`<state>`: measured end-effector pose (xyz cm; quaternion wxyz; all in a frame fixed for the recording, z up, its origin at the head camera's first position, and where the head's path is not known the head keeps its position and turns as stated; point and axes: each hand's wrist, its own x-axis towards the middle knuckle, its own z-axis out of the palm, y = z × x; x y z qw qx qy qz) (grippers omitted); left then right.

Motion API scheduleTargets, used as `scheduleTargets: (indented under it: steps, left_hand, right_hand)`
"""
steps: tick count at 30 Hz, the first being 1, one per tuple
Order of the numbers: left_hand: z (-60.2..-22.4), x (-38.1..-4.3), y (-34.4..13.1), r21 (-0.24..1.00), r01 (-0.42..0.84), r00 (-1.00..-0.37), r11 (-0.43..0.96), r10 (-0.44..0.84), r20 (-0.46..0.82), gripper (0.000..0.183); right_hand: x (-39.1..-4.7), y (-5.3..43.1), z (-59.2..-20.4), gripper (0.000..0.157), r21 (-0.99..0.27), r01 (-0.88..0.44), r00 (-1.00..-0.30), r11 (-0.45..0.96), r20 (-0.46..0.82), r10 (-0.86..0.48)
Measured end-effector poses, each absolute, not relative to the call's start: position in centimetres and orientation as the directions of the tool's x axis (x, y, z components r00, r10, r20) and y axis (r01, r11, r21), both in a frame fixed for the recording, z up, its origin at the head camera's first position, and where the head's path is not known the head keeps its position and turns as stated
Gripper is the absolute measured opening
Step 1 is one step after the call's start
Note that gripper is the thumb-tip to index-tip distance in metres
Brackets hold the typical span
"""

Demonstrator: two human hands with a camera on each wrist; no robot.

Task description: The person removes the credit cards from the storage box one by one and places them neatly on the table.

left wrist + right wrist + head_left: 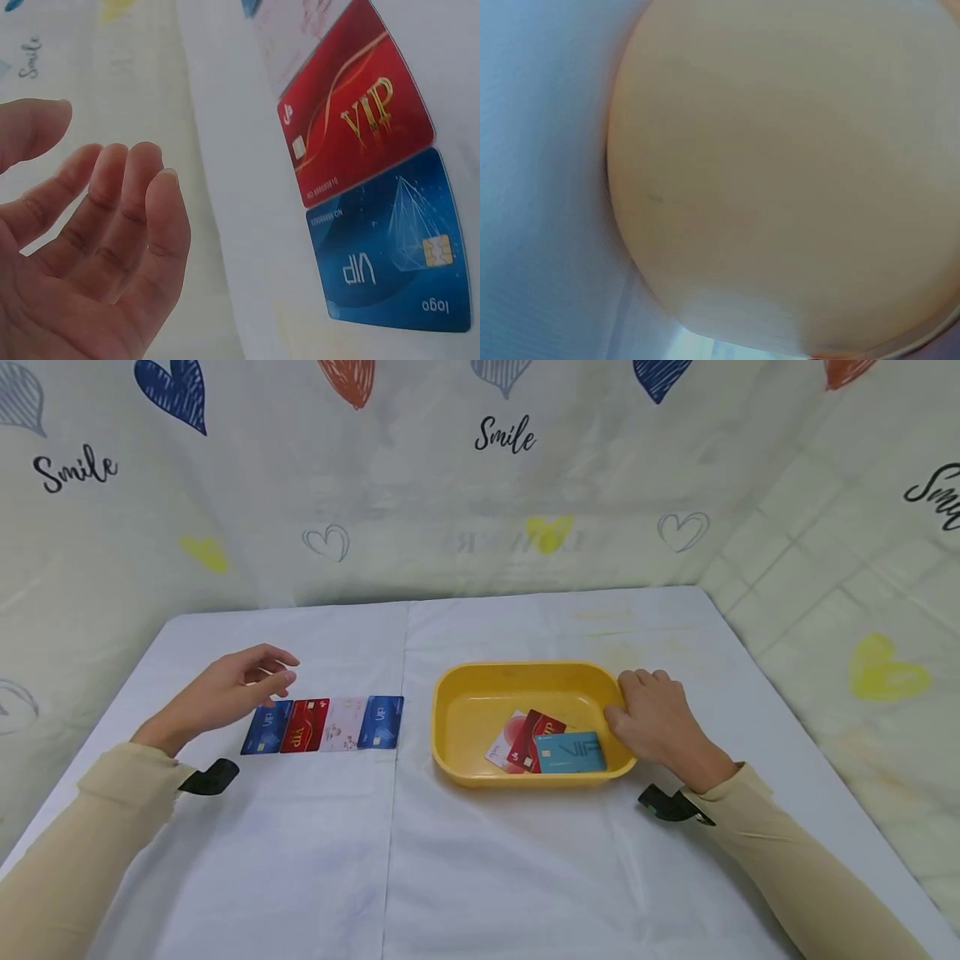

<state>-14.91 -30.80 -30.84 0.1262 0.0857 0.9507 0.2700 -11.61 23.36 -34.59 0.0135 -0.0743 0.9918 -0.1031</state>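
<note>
Four cards lie side by side on the left of the table: a blue card [386, 244] at the outer end, a red VIP card [360, 112], a pale pink patterned card [343, 724] and another blue card [381, 722]. Above the outer blue card hovers my left hand [251, 681], fingers loosely bent with nothing in them. My right hand [660, 718] grips the right rim of a yellow tray [480, 681], thumb over the inner side. Inside the tray, a pale card [498, 747], a red card [531, 735] and a teal card [572, 753] overlap.
A white cloth [315, 860] with a fold line covers the table. Behind it hangs a pale curtain [420, 485] printed with hearts and "Smile". Dark wrist cameras sit under both cuffs.
</note>
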Motion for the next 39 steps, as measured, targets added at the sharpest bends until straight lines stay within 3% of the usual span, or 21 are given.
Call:
scheduleTargets:
  steps: [15,39]
  left_hand:
    - [-29.4,-15.1,-26.7,0.535,0.223,-0.936,0.815,0.332,-0.116,0.041]
    - [-27.6,-14.8,-21.6,0.550,0.312,-0.902,0.775,0.423,-0.084,0.036]
  right_hand:
    - [-11.8,23.5,-34.6,0.034,-0.201,-0.151,-0.988,0.968,0.001,-0.154]
    - [-11.8,23.9,-34.6,0.033,-0.204,-0.164,-0.986,0.965,-0.006,-0.169]
